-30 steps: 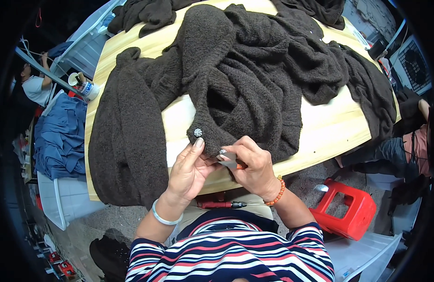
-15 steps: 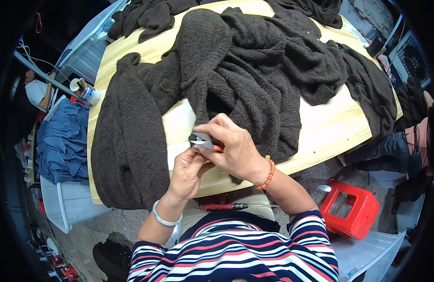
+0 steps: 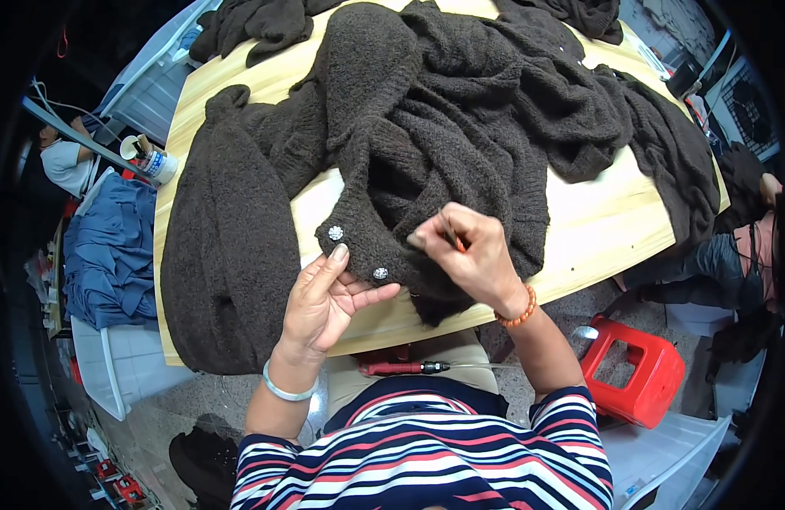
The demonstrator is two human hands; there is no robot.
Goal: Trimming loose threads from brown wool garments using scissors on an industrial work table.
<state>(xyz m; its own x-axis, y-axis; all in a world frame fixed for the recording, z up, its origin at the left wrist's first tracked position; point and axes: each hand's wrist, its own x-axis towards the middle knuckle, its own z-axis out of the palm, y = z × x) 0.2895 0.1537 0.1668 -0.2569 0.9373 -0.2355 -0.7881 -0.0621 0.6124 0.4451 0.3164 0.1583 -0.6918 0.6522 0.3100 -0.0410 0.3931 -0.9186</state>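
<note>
A dark brown knit cardigan (image 3: 486,153) lies heaped over the wooden table. My left hand (image 3: 318,299) holds its near edge, the thumb on top beside a sparkly round button (image 3: 336,232) and the fingers stretched underneath. A second sparkly button (image 3: 380,274) sits just above those fingertips. To the right, my right hand (image 3: 473,259) is curled around a small tool with an orange part (image 3: 460,245), mostly hidden in the palm. Its fingertips are close over the knit; whether they touch it I cannot tell.
Another brown knit piece (image 3: 231,229) hangs over the table's left edge. A white tub with tools (image 3: 159,166) stands beyond it, above blue cloth (image 3: 112,255) in a bin. A red stool (image 3: 635,374) is at right. Across my lap lies a red power screwdriver (image 3: 401,368). People sit nearby.
My hands have moved apart, the right one going right with the orange tool. A white piece between them is gone from sight. Both sparkly buttons now show on the cardigan's edge.
</note>
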